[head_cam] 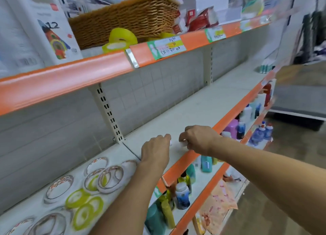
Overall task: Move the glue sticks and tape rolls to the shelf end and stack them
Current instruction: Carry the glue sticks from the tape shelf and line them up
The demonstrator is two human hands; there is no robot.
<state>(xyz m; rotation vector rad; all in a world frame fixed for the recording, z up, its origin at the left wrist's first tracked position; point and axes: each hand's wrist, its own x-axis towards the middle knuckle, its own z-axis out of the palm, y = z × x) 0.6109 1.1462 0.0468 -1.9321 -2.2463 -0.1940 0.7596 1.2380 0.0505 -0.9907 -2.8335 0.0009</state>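
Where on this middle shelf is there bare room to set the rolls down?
Bare shelf runs from beyond the hands, left and right, toward the far boxes. The near-left end is crowded with tape rolls.

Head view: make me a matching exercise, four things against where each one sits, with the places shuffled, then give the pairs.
Things:
1. wicker basket
2. flat tape rolls
3. right hand
4. bottles

Places:
A. on the shelf below the middle one
B. on the top shelf, behind yellow tape rolls
C. on the middle shelf, left part
D. over the middle shelf's front edge, pinching a small white thing

Pairs: 1-B, 2-C, 3-D, 4-A
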